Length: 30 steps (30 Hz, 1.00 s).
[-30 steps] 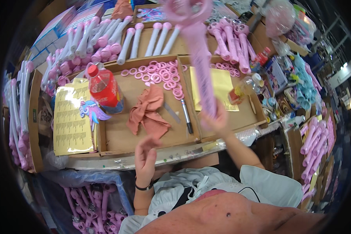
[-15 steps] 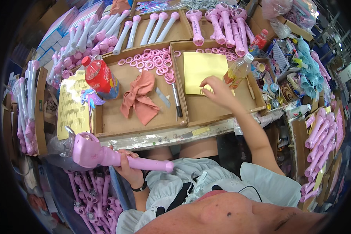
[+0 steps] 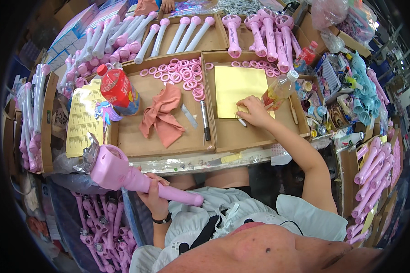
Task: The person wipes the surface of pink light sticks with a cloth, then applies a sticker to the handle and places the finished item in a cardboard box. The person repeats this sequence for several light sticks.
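My left hand (image 3: 156, 196) is closed around the handle of a pink toy wand (image 3: 111, 169). The wand lies tilted over my lap, its bulky head to the left with a clear, shiny piece (image 3: 90, 148) at the end. My right hand (image 3: 256, 112) is over the lower edge of a yellow paper pad (image 3: 241, 84), its fingers curled together. From beneath them sticks a short, thin white thing (image 3: 242, 122), apparently pinched; the fingers hide the rest of it. Just beyond that hand stands a clear bottle (image 3: 280, 88) with a white cap.
Cardboard trays (image 3: 157, 152) hold pink rings (image 3: 187, 73), an orange cloth (image 3: 161, 118) and a marker (image 3: 205, 120). A red-labelled bottle (image 3: 118, 88) stands left. Pink wands fill a blue bin (image 3: 100, 227) below left. Another person's hand (image 3: 167, 5) shows at the top.
My right hand has come down to the pad's lower edge, its fingers curling in; a thin white thing now shows under it. The wand has swung slightly. Another hand has appeared at the top.
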### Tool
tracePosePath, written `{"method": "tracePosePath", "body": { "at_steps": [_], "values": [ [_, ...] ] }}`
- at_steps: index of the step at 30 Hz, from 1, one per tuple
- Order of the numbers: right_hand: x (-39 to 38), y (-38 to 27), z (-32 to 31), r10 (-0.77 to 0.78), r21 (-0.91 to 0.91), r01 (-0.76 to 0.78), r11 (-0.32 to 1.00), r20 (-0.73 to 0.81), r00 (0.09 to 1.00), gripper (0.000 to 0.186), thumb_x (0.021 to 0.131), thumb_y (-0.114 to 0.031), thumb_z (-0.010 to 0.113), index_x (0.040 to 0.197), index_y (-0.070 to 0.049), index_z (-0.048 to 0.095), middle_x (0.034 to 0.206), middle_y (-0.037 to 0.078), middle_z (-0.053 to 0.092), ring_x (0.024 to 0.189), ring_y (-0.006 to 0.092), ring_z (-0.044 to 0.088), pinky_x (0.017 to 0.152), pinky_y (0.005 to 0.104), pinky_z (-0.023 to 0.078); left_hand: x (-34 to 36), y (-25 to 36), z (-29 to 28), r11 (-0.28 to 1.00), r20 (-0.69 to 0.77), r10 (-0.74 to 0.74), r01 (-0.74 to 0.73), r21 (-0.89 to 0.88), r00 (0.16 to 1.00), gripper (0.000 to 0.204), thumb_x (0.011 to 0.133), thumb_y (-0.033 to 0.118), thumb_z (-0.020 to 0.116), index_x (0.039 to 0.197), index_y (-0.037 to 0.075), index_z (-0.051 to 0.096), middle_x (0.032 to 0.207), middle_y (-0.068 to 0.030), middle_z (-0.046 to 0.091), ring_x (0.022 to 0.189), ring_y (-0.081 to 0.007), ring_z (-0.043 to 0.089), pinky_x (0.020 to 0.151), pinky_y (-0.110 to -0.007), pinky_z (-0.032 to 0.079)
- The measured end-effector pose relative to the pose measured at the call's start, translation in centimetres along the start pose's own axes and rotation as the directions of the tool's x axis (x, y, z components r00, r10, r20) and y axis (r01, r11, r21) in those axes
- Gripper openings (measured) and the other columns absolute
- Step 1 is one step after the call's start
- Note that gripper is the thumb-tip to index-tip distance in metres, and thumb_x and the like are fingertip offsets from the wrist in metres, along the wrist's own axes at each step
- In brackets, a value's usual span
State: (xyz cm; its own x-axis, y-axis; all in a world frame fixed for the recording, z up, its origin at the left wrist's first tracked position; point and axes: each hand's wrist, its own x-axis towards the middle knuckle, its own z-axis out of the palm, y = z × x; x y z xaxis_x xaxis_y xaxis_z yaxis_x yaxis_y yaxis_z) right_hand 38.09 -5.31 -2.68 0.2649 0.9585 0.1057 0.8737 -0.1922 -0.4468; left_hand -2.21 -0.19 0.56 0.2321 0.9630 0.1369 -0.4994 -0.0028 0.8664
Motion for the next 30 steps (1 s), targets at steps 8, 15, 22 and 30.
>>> {"method": "tracePosePath", "body": {
  "at_steps": [8,15,22,30],
  "values": [
    [0.5,1.5,1.6,-0.141,0.076,0.162,0.984,-0.221,0.965,0.034,0.083,-0.018,0.059,0.112,-0.001,0.053,0.099,0.016,0.056,0.098,0.0335,0.05,0.087,0.0408,0.039,-0.4,-0.1,0.4,0.999,-0.058,-0.012,0.014,0.044,0.998,0.053,0.087,0.007,0.053,0.135,0.004,0.03,0.082,-0.007,0.051,0.061,-0.0154,0.052,0.06,-0.03,0.047],
    [0.5,1.1,1.3,-0.151,-0.068,0.136,0.988,-0.33,0.932,0.025,0.084,-0.014,0.059,0.106,-0.005,0.063,0.094,0.013,0.057,0.093,0.0307,0.052,0.084,0.0398,0.041,-0.4,-0.2,-0.2,0.999,-0.047,-0.032,0.032,-0.005,0.998,0.058,0.085,0.003,0.056,0.136,0.004,0.028,0.085,-0.0092,0.052,0.064,-0.0172,0.054,0.062,-0.033,0.049],
    [0.4,1.3,1.5,-0.164,-0.07,0.149,0.986,-0.357,0.92,0.022,0.083,-0.009,0.058,0.103,-0.006,0.065,0.092,0.011,0.058,0.087,0.0293,0.054,0.077,0.0388,0.044,-0.1,-0.9,0.1,0.999,-0.003,-0.049,0.049,-0.017,0.999,0.059,0.085,0.003,0.056,0.136,0.003,0.027,0.086,-0.0094,0.052,0.065,-0.0177,0.054,0.062,-0.034,0.049],
    [1.9,-0.5,0.0,-0.321,-0.247,0.248,0.937,-0.323,0.89,0.024,0.079,-0.007,0.057,0.102,-0.006,0.064,0.1,0.013,0.059,0.094,0.0299,0.056,0.081,0.0386,0.045,0.1,-0.8,0.3,0.997,-0.006,-0.064,0.064,-0.035,0.998,0.06,0.084,0.0,0.055,0.137,0.001,0.026,0.085,-0.0097,0.052,0.066,-0.0173,0.054,0.063,-0.034,0.05]
  ]
}}
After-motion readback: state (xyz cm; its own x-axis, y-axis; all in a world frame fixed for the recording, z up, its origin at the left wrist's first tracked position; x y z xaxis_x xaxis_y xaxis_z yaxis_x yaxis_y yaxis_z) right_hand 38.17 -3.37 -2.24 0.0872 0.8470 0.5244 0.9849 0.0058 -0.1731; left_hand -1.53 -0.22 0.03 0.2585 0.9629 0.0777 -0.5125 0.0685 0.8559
